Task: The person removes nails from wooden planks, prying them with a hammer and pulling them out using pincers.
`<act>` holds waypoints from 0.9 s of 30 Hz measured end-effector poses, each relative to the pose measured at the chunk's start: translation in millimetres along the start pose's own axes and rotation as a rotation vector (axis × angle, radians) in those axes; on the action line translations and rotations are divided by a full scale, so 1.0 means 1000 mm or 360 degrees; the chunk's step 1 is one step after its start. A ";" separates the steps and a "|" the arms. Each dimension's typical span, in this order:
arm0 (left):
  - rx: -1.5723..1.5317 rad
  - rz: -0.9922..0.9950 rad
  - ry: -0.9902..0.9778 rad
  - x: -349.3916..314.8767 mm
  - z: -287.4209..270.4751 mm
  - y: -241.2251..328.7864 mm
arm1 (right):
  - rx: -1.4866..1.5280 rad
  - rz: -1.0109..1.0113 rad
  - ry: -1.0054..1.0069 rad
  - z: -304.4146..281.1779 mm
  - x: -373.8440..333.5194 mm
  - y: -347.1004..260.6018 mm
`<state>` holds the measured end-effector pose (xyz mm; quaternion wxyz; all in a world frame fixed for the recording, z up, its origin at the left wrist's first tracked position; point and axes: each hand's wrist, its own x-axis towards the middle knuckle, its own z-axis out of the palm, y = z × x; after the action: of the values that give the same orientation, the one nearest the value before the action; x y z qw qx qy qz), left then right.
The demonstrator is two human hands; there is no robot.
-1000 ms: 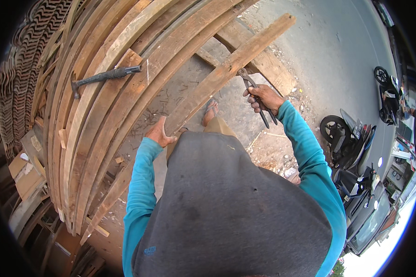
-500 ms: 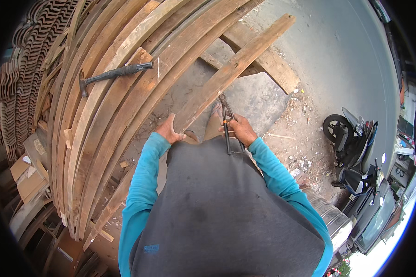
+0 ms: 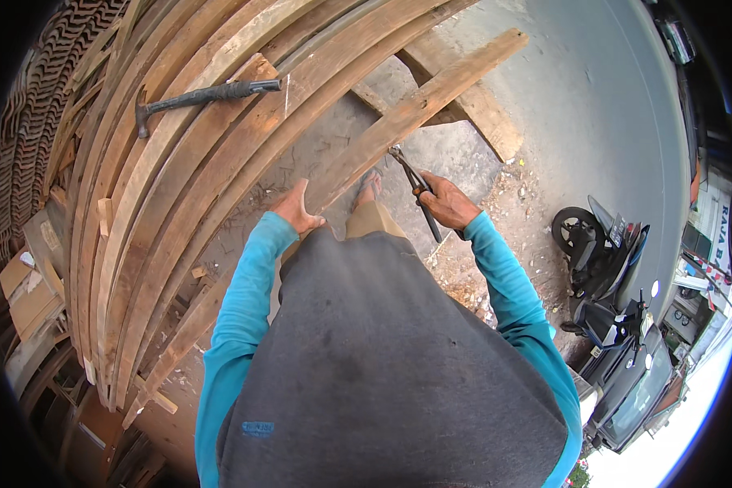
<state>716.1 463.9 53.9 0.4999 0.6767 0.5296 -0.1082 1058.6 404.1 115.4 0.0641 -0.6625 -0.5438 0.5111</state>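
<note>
My left hand point(image 3: 294, 208) grips the near end of a long wooden plank point(image 3: 382, 137), which slants away toward the far right. In my right hand point(image 3: 453, 203) is a pair of long-handled pincers point(image 3: 412, 175). The fingers are wrapped round the handles, and the head of the pincers is at the plank's right edge; whether it bites on anything is too small to tell. The plank's far part lies across a short thick timber point(image 3: 492, 130). A claw hammer point(image 3: 207, 96) with a dark wrapped handle rests on the stacked beams to the left.
Long wooden beams point(image 3: 195, 203) are stacked along my left, with rows of roof tiles point(image 3: 37, 122) behind them. Wood chips and rubble point(image 3: 537, 220) litter the ground at right. Farther right stands a parked motorbike point(image 3: 598, 252), with a paved road point(image 3: 602, 106) beyond.
My right hand has moved right and slightly away from me, and the pincers now tilt more, their head nearer the plank's edge. The left hand stays at the plank's near end.
</note>
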 end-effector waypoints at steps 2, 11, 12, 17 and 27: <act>0.0021 -0.0015 0.0024 -0.001 0.003 0.001 | -0.0080 -0.0033 -0.0121 -0.011 0.007 -0.001; 0.0046 -0.0026 0.0069 -0.005 -0.001 0.007 | 0.0469 0.0279 -0.0446 -0.013 0.007 -0.011; 0.0046 -0.0068 0.0033 -0.006 -0.005 0.012 | 0.0458 0.0304 -0.0439 -0.009 0.008 -0.008; 0.0159 -0.0072 0.0057 -0.004 0.003 0.004 | 0.0351 0.0275 -0.0283 -0.009 0.007 0.000; 0.0159 -0.0076 -0.0046 -0.003 -0.006 0.009 | 0.0258 0.0205 -0.0306 -0.012 0.010 -0.002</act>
<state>719.8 466.9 63.5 0.4704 0.6865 0.5321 -0.1560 1064.9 418.2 116.4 0.0319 -0.6366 -0.4608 0.6175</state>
